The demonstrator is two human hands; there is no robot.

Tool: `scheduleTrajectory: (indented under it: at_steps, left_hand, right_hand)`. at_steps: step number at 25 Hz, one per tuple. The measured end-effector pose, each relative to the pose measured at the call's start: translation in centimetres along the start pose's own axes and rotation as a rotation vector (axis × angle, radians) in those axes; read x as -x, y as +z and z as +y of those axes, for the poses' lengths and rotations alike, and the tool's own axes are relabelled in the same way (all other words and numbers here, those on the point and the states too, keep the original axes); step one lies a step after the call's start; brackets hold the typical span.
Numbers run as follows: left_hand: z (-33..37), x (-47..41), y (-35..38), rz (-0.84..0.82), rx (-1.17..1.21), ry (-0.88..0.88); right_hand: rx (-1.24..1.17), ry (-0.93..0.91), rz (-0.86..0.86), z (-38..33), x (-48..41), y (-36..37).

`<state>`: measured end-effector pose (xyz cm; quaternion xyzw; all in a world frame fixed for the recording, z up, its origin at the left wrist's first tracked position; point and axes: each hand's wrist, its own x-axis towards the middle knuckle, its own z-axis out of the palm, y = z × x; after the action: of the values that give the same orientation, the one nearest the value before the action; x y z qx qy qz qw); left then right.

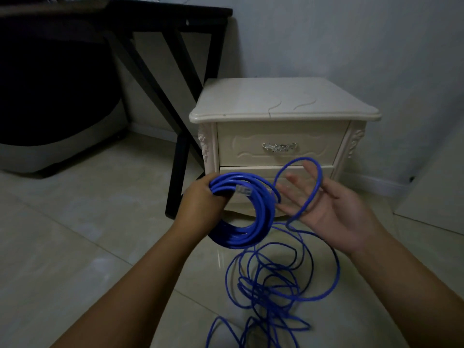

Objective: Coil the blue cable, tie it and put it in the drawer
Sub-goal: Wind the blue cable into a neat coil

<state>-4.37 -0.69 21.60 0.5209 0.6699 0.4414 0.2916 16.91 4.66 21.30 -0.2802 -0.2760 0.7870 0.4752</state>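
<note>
My left hand (200,199) grips a bundle of coiled blue cable (251,229) at its upper left, with a clear plug end sticking out by my fingers. A single loop of the cable runs over the palm of my right hand (329,209), whose fingers are spread and nearly straight. The loose remainder of the cable (276,285) lies tangled on the floor below both hands. Just beyond my hands stands the cream nightstand, its top drawer (278,144) closed, with a metal handle (280,147). Most of the lower drawer is hidden behind my hands and the cable.
A black desk frame (175,172) stands left of the nightstand (283,101), with a dark shape under the desk at far left. Pale glossy floor tiles (88,234) surround me. A white wall is behind, and a white panel (437,192) leans at right.
</note>
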Motion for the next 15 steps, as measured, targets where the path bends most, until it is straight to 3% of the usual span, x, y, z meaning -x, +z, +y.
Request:
scheduleTrajectory:
  at_steps: [1,3,6,8,10,12,13,15]
  left_hand:
    - [-0.1,0.0,-0.2,-0.003,0.023,-0.026]
    - [0.0,0.1,-0.6,-0.01,0.08,-0.064]
    - [0.1,0.2,-0.8,-0.041,0.192,-0.118]
    - [0.2,0.5,-0.6,-0.097,0.201,-0.137]
    - [0.4,0.7,-0.1,-0.127,0.162,-0.135]
    - [0.7,0.8,0.4,-0.094,0.145,-0.12]
    - [0.8,0.9,0.7,-0.063,0.142,-0.109]
    - [1.0,1.1,1.0,0.008,0.161,-0.101]
  right_hand:
    - [-0.025,0.024,0.019,-0.7,0.0,-0.3]
    - [0.186,0.042,0.104,-1.2,0.0,-0.8]
    - [0.937,-0.035,0.36,-0.3,-0.5,-1.2]
    - [1.326,-0.287,0.488,0.5,0.2,-0.1]
    - [1.205,-0.489,0.269,1.4,1.8,1.9]
    - [1.006,-0.3,-0.058,2.8,3.1,3.9]
    - [1.022,-0.211,-0.123,3.6,3.2,4.0]
    - [1.088,-0.17,-0.071,4.6,3.1,3.4]
